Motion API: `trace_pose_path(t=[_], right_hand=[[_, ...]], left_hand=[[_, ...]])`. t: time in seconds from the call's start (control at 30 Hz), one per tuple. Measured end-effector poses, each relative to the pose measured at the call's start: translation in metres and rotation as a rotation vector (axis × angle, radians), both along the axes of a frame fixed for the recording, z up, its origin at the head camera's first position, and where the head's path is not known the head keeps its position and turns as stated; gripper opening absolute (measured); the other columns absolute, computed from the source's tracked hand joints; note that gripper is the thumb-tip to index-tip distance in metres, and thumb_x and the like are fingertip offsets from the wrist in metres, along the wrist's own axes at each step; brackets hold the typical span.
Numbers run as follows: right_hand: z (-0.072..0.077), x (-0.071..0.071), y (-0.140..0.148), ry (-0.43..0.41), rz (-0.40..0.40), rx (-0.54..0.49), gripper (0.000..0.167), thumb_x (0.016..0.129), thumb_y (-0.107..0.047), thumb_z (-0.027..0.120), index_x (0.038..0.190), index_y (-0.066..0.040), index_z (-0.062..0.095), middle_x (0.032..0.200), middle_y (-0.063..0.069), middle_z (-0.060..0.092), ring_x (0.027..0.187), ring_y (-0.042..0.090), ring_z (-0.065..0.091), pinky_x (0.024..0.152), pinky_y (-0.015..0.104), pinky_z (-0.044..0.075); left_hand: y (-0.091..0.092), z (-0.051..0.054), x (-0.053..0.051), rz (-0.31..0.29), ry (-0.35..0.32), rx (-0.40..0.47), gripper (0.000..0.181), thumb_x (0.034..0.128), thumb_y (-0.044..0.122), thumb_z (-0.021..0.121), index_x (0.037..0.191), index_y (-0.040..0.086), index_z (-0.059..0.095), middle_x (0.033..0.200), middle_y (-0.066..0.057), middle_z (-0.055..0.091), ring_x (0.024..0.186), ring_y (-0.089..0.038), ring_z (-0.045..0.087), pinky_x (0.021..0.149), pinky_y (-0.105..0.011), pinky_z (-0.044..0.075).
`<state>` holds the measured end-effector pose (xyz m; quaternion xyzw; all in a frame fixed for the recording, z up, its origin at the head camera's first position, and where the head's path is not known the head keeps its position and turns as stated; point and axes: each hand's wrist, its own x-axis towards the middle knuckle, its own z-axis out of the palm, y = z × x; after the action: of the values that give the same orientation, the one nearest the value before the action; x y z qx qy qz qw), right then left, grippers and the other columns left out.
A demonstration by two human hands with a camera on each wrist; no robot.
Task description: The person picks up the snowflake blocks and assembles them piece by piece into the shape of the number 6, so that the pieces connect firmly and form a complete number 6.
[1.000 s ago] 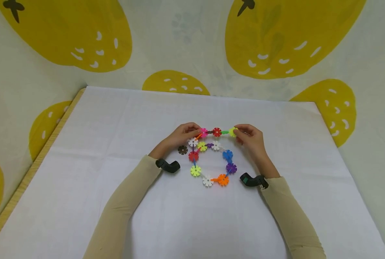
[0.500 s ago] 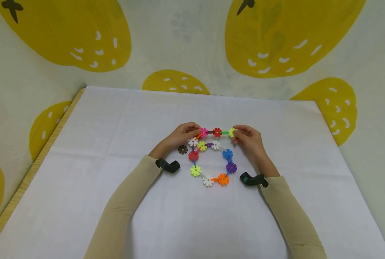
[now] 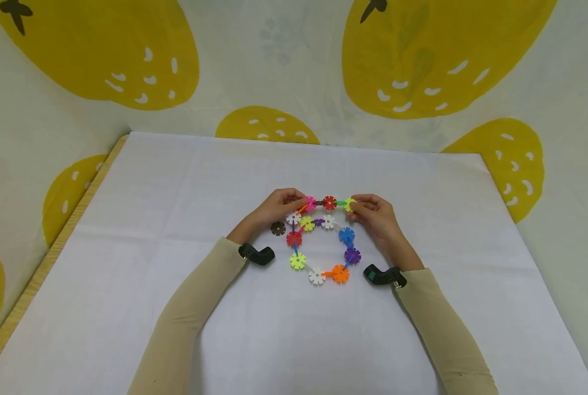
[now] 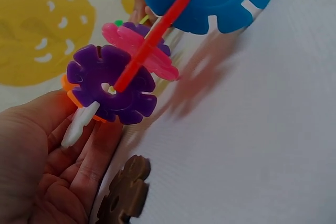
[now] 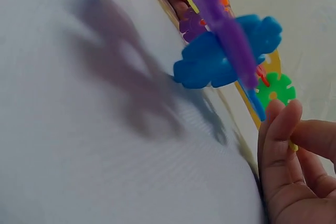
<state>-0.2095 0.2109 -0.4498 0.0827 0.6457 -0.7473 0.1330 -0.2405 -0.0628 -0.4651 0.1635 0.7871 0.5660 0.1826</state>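
Notched plastic snowflake discs are linked into a loop on the table, including an orange disc [image 3: 340, 274] at its near side. From the loop's upper left a short chain runs right through a pink disc [image 3: 311, 203], a red disc [image 3: 329, 203] and a green disc [image 5: 275, 85] seen edge-on from the head. My left hand [image 3: 280, 206] holds the chain's left part at an orange disc [image 4: 68, 85], largely covered in the left wrist view by a purple disc [image 4: 92, 72]. Between thumb and fingers, my right hand [image 3: 380, 219] pinches the yellow-green disc [image 3: 349, 204] ending the chain.
A loose brown disc [image 3: 278, 229] lies just left of the loop, close to my left wrist. White cloth [image 3: 294, 334] covers the table, whose wooden edge [image 3: 51, 255] shows at left. A patterned curtain [image 3: 274, 66] stands behind.
My right hand has moved slightly left and nearer with the yellow-green disc, and the short chain has shifted a little with it. My left hand keeps its hold almost in place.
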Motion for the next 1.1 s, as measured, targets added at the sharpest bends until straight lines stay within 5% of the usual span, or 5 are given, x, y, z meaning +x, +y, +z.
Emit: trace_pose_path(t=[0.2, 0.4, 0.57, 0.77, 1.1], right_hand=[[0.001, -0.001, -0.003, -0.049, -0.005, 0.022, 0.021, 0.094, -0.002, 0.062, 0.115, -0.004, 0.056, 0.088, 0.000, 0.068, 0.072, 0.011, 0.068, 0.072, 0.018, 0.054], [0.001, -0.001, -0.003, -0.012, 0.001, 0.033, 0.020, 0.094, -0.002, 0.062, 0.113, -0.003, 0.056, 0.084, -0.001, 0.068, 0.066, 0.011, 0.067, 0.065, 0.018, 0.054], [0.001, 0.001, -0.001, 0.000, 0.011, 0.137, 0.019, 0.094, -0.011, 0.065, 0.110, -0.006, 0.057, 0.080, -0.002, 0.065, 0.053, 0.009, 0.057, 0.050, 0.017, 0.046], [0.003, 0.001, 0.002, -0.009, -0.014, 0.279, 0.027, 0.095, -0.021, 0.064, 0.116, -0.005, 0.059, 0.085, 0.000, 0.060, 0.051, 0.007, 0.051, 0.047, 0.016, 0.042], [0.014, 0.006, 0.003, 0.119, -0.088, 0.324, 0.020, 0.095, -0.022, 0.065, 0.110, -0.010, 0.064, 0.098, 0.000, 0.058, 0.057, 0.006, 0.051, 0.054, 0.015, 0.045]], left_hand=[[0.000, 0.002, 0.001, 0.018, 0.013, -0.014, 0.026, 0.0983, 0.023, 0.060, 0.112, 0.002, 0.067, 0.100, -0.009, 0.067, 0.081, -0.016, 0.056, 0.071, -0.023, 0.048], [0.001, 0.004, 0.003, 0.021, 0.029, 0.010, 0.025, 0.0985, 0.022, 0.060, 0.112, 0.002, 0.067, 0.102, -0.010, 0.067, 0.082, -0.016, 0.057, 0.072, -0.024, 0.049], [0.001, 0.002, 0.003, 0.023, 0.029, 0.035, 0.027, 0.0973, 0.024, 0.062, 0.113, 0.004, 0.068, 0.103, -0.008, 0.068, 0.086, -0.017, 0.056, 0.075, -0.024, 0.048], [0.000, 0.002, 0.004, 0.035, 0.013, 0.037, 0.028, 0.0960, 0.026, 0.064, 0.115, 0.005, 0.069, 0.104, -0.007, 0.068, 0.089, -0.018, 0.056, 0.076, -0.024, 0.048], [0.000, 0.004, 0.003, 0.053, 0.009, 0.040, 0.029, 0.0959, 0.025, 0.064, 0.115, 0.004, 0.069, 0.104, -0.008, 0.067, 0.089, -0.018, 0.054, 0.077, -0.024, 0.047]])
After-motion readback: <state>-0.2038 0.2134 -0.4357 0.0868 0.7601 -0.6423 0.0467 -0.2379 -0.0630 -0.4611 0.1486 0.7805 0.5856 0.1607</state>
